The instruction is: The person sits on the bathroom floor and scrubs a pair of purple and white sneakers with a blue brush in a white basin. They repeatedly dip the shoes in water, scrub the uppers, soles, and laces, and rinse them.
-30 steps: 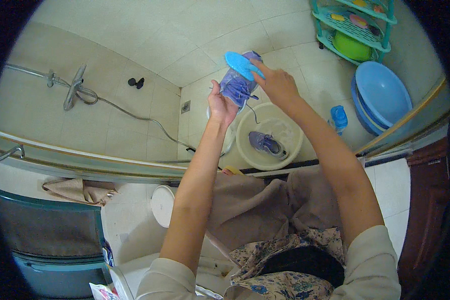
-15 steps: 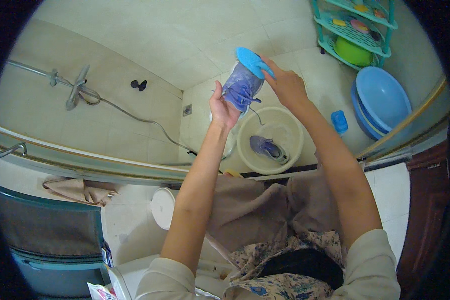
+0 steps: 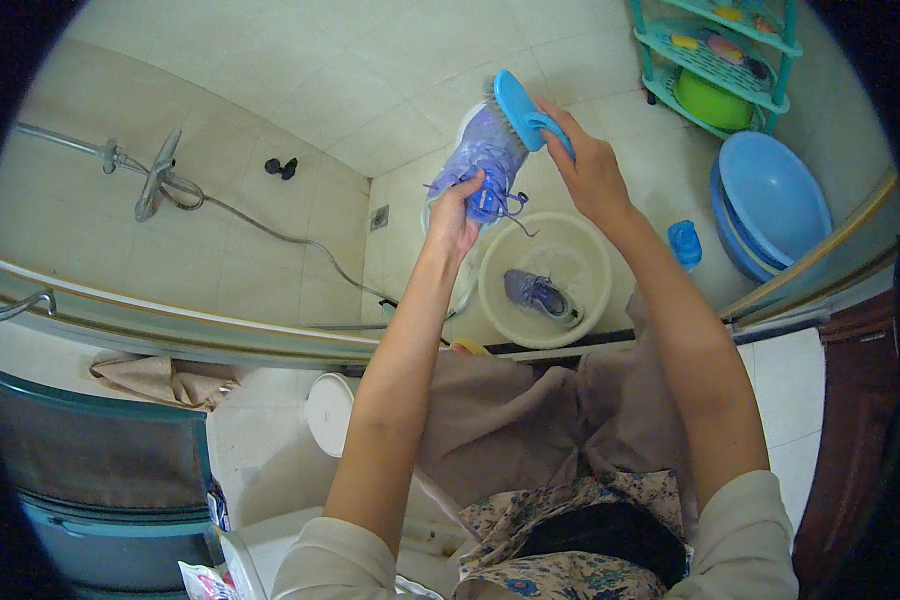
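A purple lace-up sneaker (image 3: pixel 478 148) is held up over the shower floor, its laces hanging loose. My left hand (image 3: pixel 454 218) grips it near the tongue, thumb on top. In my right hand (image 3: pixel 587 168) is a blue scrub brush (image 3: pixel 518 108), fingers wrapped round its handle. The bristles face the sneaker's toe and appear to touch its side. Below, the matching sneaker (image 3: pixel 540 296) lies in a cream basin (image 3: pixel 588 250); the basin holds what looks like cloudy water.
Blue basins (image 3: pixel 770 195) lean at the right near a blue bottle (image 3: pixel 684 245). Behind them stands a green tiered rack (image 3: pixel 715 55). A shower hose (image 3: pixel 300 240) runs along the left wall. The raised shower sill (image 3: pixel 240 330) crosses in front of me.
My right hand has shifted right and tilted the brush, so its bristles now show. The sneaker has turned slightly, and my left thumb has come down over its tongue.
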Demonstrator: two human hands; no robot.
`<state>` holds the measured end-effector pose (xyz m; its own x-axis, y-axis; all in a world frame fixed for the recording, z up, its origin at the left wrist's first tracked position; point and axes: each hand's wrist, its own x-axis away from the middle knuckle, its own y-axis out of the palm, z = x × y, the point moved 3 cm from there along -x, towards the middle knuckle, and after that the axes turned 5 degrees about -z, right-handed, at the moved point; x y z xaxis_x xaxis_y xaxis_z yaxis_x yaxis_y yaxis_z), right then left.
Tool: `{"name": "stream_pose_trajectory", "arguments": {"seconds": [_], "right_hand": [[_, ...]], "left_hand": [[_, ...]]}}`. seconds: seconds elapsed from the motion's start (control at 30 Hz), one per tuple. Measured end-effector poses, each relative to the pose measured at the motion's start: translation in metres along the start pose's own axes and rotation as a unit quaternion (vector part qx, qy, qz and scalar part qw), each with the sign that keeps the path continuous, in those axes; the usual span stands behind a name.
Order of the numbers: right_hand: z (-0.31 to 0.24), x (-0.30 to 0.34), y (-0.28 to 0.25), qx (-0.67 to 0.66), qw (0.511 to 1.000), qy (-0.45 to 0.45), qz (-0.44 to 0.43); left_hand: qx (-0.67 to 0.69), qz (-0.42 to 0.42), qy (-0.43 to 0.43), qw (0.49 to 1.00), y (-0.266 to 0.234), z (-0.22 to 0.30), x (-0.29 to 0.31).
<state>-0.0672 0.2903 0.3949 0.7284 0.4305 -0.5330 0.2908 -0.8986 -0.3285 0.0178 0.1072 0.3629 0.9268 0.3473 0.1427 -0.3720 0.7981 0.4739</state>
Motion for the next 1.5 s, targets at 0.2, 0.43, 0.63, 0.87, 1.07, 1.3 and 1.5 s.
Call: {"name": "stream_pose_trajectory", "arguments": {"seconds": [0.2, 0.43, 0.63, 0.87, 1.07, 1.3, 1.5], "right_hand": [[-0.001, 0.005, 0.003, 0.068, 0.989, -0.129, 0.004], [-0.010, 0.013, 0.015, 0.180, 0.968, -0.125, -0.118], [0.010, 0.007, 0.005, 0.244, 0.955, -0.121, -0.115], [-0.003, 0.009, 0.016, 0.209, 0.960, -0.156, -0.106], [0.001, 0.014, 0.007, 0.224, 0.958, -0.158, -0.086], [-0.008, 0.011, 0.018, 0.253, 0.951, -0.159, -0.072], [-0.005, 0.007, 0.012, 0.195, 0.975, -0.105, -0.037]], "left_hand": [[-0.018, 0.011, 0.060, 0.998, 0.013, 0.008, 0.006], [-0.012, 0.007, 0.079, 0.997, 0.000, 0.015, 0.004], [-0.032, 0.046, 0.079, 0.995, 0.007, 0.018, 0.007], [-0.032, 0.018, 0.085, 0.996, 0.005, 0.022, 0.011], [-0.049, 0.045, 0.090, 0.994, 0.010, 0.022, 0.012], [-0.065, 0.018, 0.091, 0.994, 0.015, 0.024, 0.015], [-0.074, 0.027, 0.093, 0.993, 0.017, 0.024, 0.015]]}}
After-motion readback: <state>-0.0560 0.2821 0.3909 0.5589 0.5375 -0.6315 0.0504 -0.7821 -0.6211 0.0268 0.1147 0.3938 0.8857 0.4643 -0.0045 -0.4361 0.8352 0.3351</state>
